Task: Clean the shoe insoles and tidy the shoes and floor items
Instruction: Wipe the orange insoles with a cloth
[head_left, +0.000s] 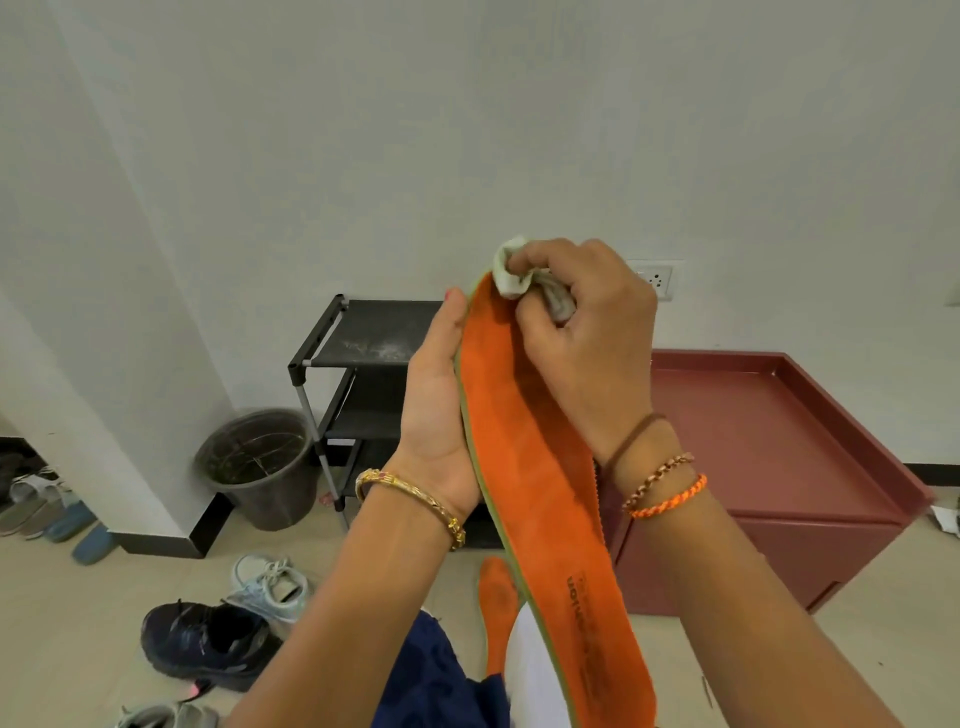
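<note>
Head view | left hand (434, 410) grip cups orange insole (535, 493) from behind; right hand (582, 332) grip pinches cloth (511, 273) against its tip | second insole (496, 613), dark sneaker (208, 642), white sneaker (270, 584) on floor | bucket (260, 465), black shoe rack (358, 358) partly hidden by hands, maroon cabinet (769, 467) at wall.

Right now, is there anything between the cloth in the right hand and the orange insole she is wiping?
Nothing visible. The right hand presses the cloth directly on the toe end of the orange insole, which the left hand holds from behind.
</note>
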